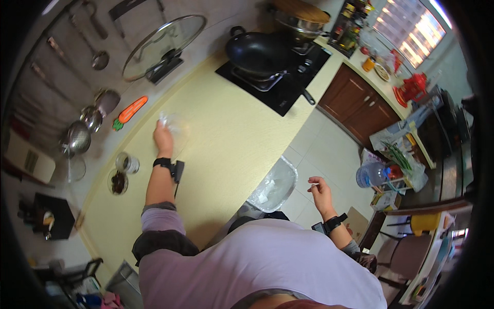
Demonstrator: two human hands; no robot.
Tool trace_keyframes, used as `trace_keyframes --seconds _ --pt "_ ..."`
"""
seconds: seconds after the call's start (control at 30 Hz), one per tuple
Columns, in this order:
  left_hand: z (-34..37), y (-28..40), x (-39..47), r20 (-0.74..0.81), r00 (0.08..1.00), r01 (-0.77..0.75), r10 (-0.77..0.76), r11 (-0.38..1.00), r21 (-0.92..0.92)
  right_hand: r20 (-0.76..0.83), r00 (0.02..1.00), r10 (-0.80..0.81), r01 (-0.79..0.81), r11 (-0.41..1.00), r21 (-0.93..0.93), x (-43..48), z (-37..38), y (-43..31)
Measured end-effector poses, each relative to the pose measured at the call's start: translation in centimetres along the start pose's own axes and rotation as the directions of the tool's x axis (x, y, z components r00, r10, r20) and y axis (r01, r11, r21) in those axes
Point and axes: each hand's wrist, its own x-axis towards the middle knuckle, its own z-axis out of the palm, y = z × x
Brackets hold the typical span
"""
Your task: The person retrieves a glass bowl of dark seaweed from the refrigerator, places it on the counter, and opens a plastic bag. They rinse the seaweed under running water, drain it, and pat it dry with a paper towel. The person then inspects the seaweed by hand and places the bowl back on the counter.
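My left hand (163, 138) is over the pale yellow countertop (224, 139), its fingers closed on a crumpled piece of clear plastic (168, 119), which is blurred. Near the wall, to the left of that forearm, stand a small glass jar (128, 163) and a glass dish with dark contents (117, 182). My right hand (321, 192) hangs in the air beyond the counter's edge, fingers bent and apart, holding nothing. Between the counter and this hand, a lined trash bin (276, 185) with bits of waste inside stands on the floor.
A black wok (258, 52) sits on the gas hob (283, 96), its handle toward the counter edge. A glass lid (166, 46), a carrot-shaped item (133, 109) and steel utensils (79, 137) are along the wall. A knife block (54, 216) stands left; a large water bottle (370, 174) is at right.
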Motion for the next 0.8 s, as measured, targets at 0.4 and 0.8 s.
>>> trace_keyframes --seconds 0.4,0.8 --pt "-2.7 1.6 -1.5 -0.202 0.962 -0.135 0.184 0.962 0.238 0.126 0.991 0.051 -0.028 0.983 -0.182 -0.3 0.1 1.2" --pt "-7.5 35.1 -19.8 -0.111 -0.089 -0.962 0.990 -0.114 -0.247 0.056 0.998 -0.019 0.031 0.975 -0.220 -1.1 -4.8 3.2"
